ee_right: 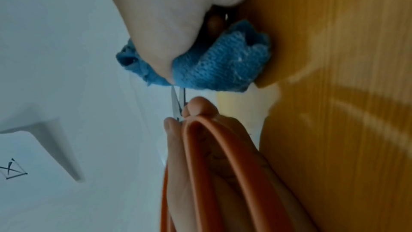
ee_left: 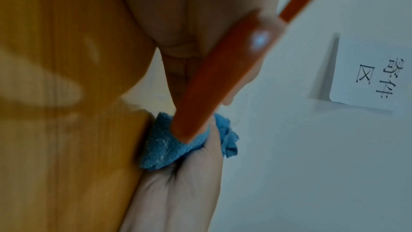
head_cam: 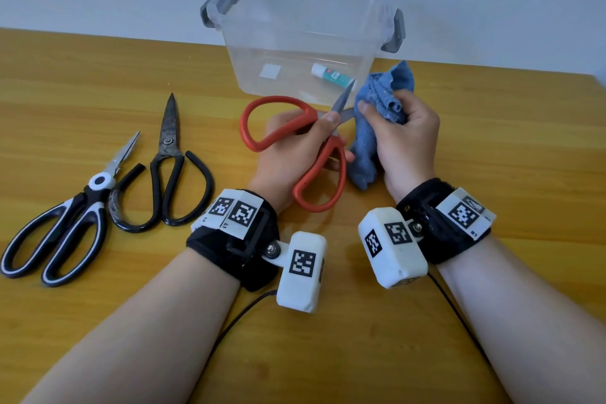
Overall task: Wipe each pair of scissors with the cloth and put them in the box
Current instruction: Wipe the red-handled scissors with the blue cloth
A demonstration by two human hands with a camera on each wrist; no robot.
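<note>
Head view: left hand (head_cam: 295,141) grips red-handled scissors (head_cam: 324,170), blades parted, right hand (head_cam: 401,131) clutching bunched blue cloth (head_cam: 382,92).

White sheet of paper (ee_left: 365,77) on the wall, left wrist view: handwritten characters "寄件区". Glue stick (head_cam: 331,75) label in the box: unreadable.

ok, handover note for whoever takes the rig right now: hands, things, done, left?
Left hand: grips the red scissors by the handles, blades pointing toward the cloth.
Right hand: grips the bunched blue cloth at the blades.
Box: open, behind the hands, no scissors inside; only a small tube and a white sticker.
Black scissors and black-white scissors: on the table, left side.
Done: none boxed yet.
Left: finish wiping the red pair, box it, then wipe and box the other two.
</note>
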